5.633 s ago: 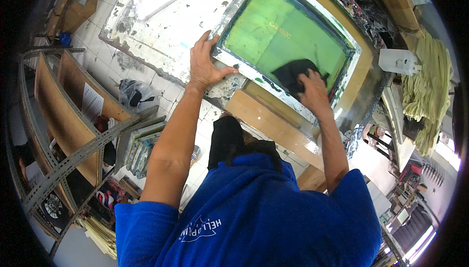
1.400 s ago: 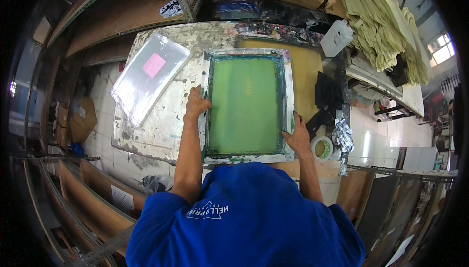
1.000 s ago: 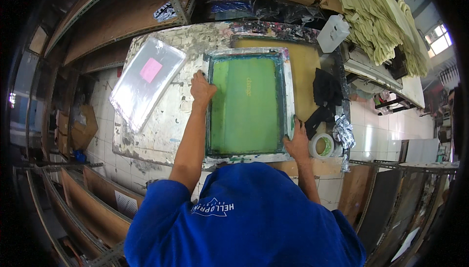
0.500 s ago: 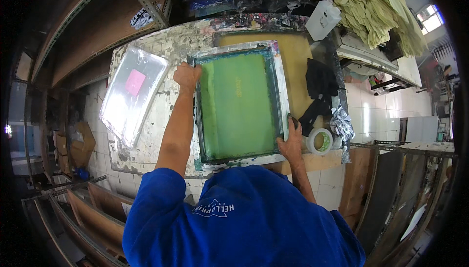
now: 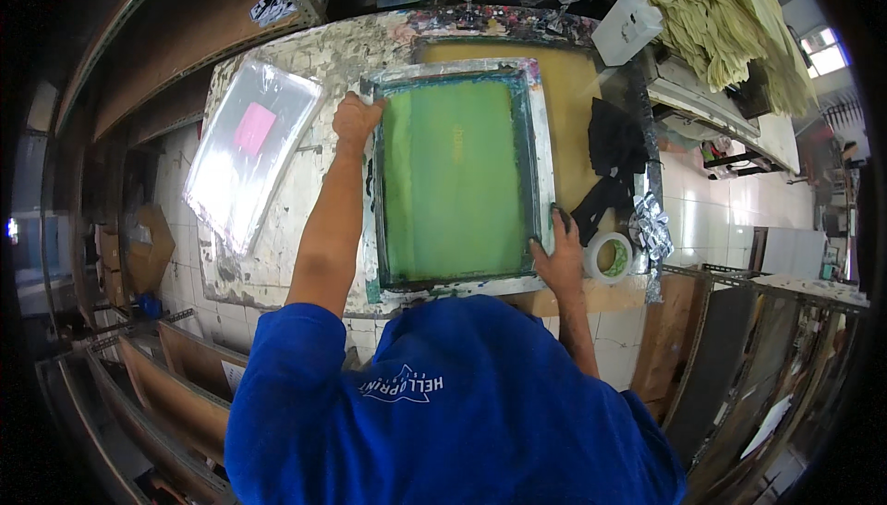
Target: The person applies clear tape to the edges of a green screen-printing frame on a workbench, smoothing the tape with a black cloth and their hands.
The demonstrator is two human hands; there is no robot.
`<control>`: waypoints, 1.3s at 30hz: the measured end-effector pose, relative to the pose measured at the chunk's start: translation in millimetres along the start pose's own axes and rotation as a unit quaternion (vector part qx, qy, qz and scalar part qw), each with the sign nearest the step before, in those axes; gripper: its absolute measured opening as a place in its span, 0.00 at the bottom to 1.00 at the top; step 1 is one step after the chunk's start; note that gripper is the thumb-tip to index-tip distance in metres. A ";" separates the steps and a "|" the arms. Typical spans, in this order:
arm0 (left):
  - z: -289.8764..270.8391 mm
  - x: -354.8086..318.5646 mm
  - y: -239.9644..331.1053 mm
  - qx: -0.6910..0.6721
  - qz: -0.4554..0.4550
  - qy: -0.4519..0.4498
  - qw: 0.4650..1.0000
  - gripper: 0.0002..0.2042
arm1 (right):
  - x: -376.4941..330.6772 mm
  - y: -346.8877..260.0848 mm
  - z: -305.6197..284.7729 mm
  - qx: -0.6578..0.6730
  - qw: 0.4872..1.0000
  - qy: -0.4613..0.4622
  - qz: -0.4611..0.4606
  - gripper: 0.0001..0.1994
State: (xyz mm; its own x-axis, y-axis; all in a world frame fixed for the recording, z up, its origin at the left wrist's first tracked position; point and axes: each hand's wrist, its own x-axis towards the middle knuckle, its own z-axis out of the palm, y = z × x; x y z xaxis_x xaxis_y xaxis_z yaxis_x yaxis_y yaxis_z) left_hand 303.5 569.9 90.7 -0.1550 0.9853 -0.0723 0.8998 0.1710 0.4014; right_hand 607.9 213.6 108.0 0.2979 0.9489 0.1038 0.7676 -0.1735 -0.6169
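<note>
A screen printing frame [image 5: 545, 154] with green-coated mesh lies flat on the worktable, a pale marking on its mesh. My left hand [image 5: 358, 119] is closed over the frame's far left edge, fingertips at its inner side. At the lower right side is my right hand [image 5: 560, 263], its thumb against the frame's edge and its fingers apart. Dark patches show at those fingertips; I cannot tell whether they are stains or a small dark thing. Just right of this hand are a roll of tape [image 5: 609, 258] and a black cloth [image 5: 614, 140].
A clear plastic-wrapped pack [image 5: 249, 172] with a pink paper lies left on the stained worktable [image 5: 319, 182]. Behind the frame sits a yellowish board [image 5: 571, 89]. Crumpled foil [image 5: 652, 228], a white jug [image 5: 628, 29] and hanging pale-yellow cloths [image 5: 725, 24] are on the right. Shelves stand left.
The view has shifted, so the table sits higher in the picture. My right hand's fingers have spread and eased outward from the frame's edge. My left hand keeps its hold.
</note>
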 end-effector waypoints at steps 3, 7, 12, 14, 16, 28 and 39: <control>-1.9 -38.4 -29.4 -0.045 0.073 0.006 0.996 0.41 | -12.7 1.7 -29.4 -0.023 0.999 0.042 -0.025 0.35; -7.2 -151.1 -62.1 -0.069 0.142 0.039 0.987 0.45 | -49.3 26.1 -65.4 -0.098 0.992 0.081 -0.014 0.30; -43.6 -275.5 -88.8 -0.057 0.053 -0.027 0.997 0.43 | -69.0 41.4 -89.9 -0.192 0.981 -0.004 0.018 0.24; -44.4 -305.0 -98.5 -0.063 0.027 -0.017 0.998 0.37 | -69.1 62.8 -89.3 -0.226 0.974 -0.017 0.005 0.22; -39.3 -311.9 -105.7 -0.080 0.025 -0.018 0.996 0.33 | -64.0 66.4 -92.7 -0.234 0.971 -0.044 0.020 0.16; -37.0 -310.5 -93.3 -0.028 -0.070 -0.001 0.997 0.19 | -45.3 62.4 -100.0 -0.229 0.970 -0.079 0.009 0.16; -31.4 -309.9 -99.8 -0.034 -0.073 -0.028 0.996 0.22 | -50.2 69.1 -93.8 -0.215 0.975 -0.054 0.018 0.16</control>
State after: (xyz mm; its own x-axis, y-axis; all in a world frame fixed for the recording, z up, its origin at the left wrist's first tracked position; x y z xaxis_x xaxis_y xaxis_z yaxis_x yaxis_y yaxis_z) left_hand 248.9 247.5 101.8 -0.2579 0.9482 -0.1856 0.8391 0.3150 0.4434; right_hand 699.3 129.2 133.3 0.2848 0.9585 -0.0095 0.9316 -0.2791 -0.2328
